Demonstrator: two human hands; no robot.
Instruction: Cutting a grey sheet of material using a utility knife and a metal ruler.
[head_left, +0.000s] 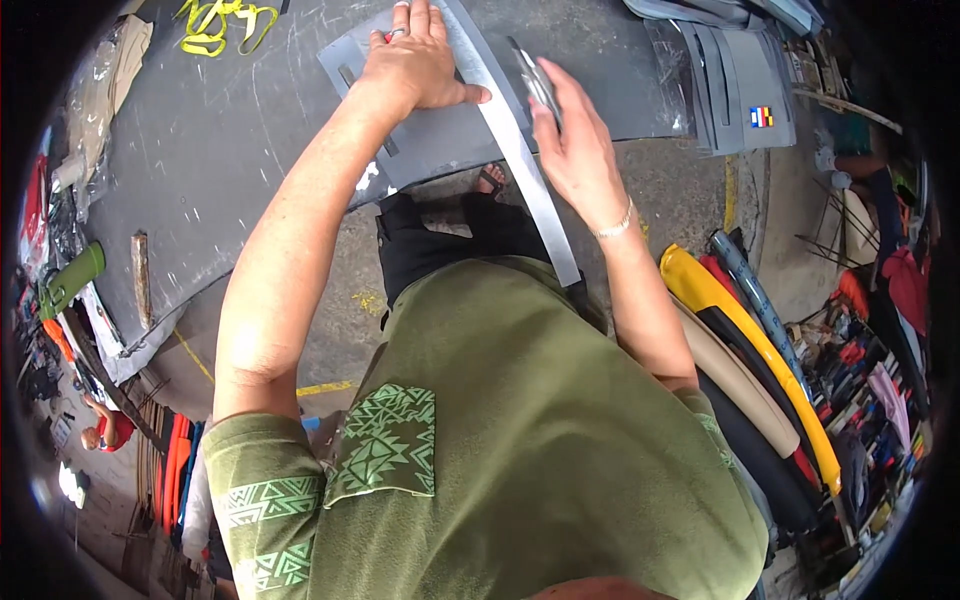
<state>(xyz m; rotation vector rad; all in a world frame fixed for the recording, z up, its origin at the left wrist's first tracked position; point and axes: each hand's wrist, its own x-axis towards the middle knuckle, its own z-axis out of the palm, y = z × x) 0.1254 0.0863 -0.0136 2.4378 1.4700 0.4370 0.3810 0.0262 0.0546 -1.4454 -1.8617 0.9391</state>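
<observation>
My left hand (pixel 415 70) lies flat with its fingers stretched forward, pressing on a grey sheet (pixel 435 140) of material at the table's near edge. Its thumb touches a long metal ruler (pixel 530 185), which runs over the sheet and past the table edge toward my body. A small red bit shows beside the fingers; I cannot make out what it is. In my right hand (pixel 582 150) is a silver-grey utility knife (pixel 538 82), its dark tip pointing away from me, just right of the ruler. Dark slots or strips mark the sheet near my left wrist.
The dark, scratched table (pixel 270 150) bears a tangle of yellow strap (pixel 225 22) at the far left. Grey cut pieces (pixel 740 85) are stacked at the right. A wooden stick (pixel 141 280) rests on the left. Rolls of material, one yellow (pixel 745 335), stand close on my right.
</observation>
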